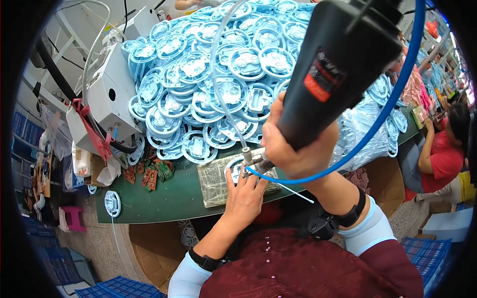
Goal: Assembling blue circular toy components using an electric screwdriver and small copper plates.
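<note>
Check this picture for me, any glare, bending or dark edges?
Head view: black fisheye rim, with the green table bowing along its front edge; head view: several light-blue parts bleach nearly white at their centres; head view: the black tool looms large, close to the lens.

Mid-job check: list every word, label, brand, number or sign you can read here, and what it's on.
No text is clear enough to quote.
Black-and-orange label on the black handheld tool: printing present, too small and blurred to read.
Light-blue ring-shaped parts: moulded shapes, no lettering I can make out.
White box: no lettering I can make out.
</note>
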Demonstrator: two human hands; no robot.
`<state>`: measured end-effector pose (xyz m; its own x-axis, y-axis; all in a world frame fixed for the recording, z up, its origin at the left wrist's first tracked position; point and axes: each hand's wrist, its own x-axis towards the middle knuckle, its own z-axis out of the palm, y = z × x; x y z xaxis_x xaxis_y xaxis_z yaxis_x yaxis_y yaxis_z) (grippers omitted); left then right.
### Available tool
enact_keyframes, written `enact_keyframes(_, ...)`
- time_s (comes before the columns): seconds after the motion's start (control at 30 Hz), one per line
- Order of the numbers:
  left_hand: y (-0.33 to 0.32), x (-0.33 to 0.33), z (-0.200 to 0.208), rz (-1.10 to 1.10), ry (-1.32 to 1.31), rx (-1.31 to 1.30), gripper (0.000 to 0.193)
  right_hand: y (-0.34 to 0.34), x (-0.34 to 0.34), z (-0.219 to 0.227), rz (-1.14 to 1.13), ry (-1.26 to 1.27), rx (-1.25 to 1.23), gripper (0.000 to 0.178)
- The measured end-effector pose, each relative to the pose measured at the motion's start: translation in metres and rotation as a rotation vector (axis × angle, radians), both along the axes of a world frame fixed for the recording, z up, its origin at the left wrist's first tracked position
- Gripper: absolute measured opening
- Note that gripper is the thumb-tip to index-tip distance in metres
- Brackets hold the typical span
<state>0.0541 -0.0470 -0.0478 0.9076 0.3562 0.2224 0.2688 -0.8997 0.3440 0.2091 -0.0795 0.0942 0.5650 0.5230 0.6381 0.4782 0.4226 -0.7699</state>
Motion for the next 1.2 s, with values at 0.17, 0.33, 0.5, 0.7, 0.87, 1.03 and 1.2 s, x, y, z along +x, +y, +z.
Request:
enact_keyframes(0.17,0.003,-0.002,0.004,-0.018,-0.033,0.0,0.038,0.009,0.02,0.011,0.032,0.065,-0.086,0.045)
enact_keyframes(0.33,0.0,-0.009,0.001,-0.115,-0.056,0.042,0.026,0.015,0.015,0.062,0.121,-0.004,0.084,0.045)
enact_keyframes(0.5,0.004,-0.011,-0.005,-0.129,-0.198,0.067,0.022,0.048,-0.027,0.05,0.259,-0.053,0.022,0.046)
enact_keyframes(0.7,0.005,-0.012,-0.012,-0.115,-0.281,0.05,0.005,0.068,-0.047,0.03,0.307,-0.038,-0.056,0.049)
enact_keyframes(0.87,0.007,-0.011,-0.011,-0.089,-0.297,0.086,0.005,0.081,-0.053,0.018,0.277,0.045,-0.101,0.042)
enact_keyframes(1.03,0.005,-0.01,-0.014,-0.084,-0.335,0.112,0.005,0.081,-0.06,0.004,0.25,-0.034,-0.033,0.042)
enact_keyframes(1.2,0.011,-0.01,-0.009,-0.148,-0.282,0.113,0.006,0.077,-0.045,0.018,0.326,-0.028,-0.108,0.051)
